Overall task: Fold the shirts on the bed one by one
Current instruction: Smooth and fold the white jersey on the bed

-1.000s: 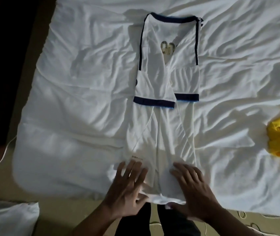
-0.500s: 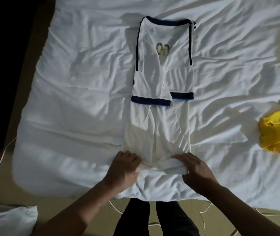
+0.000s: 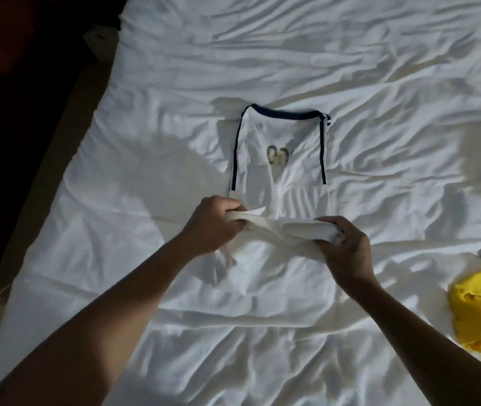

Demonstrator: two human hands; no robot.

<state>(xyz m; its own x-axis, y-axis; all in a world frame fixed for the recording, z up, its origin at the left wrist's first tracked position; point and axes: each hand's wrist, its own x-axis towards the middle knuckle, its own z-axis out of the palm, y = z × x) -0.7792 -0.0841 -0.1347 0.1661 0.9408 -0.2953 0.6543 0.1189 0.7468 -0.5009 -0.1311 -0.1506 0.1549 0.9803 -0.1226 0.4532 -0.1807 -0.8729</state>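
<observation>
Shirt hem (image 3: 292, 230) lifted — folding upward.

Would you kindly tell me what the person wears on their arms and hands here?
The left forearm and right forearm are bare to the frame edge, no sleeve in view. The left hand and right hand wear no gloves; no watch, bracelet or ring shows, though the light is dim.

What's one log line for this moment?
phase: bottom fold | white shirt: hem raised over its middle | left hand: grips hem | right hand: grips hem | yellow garment: crumpled on bed
</observation>
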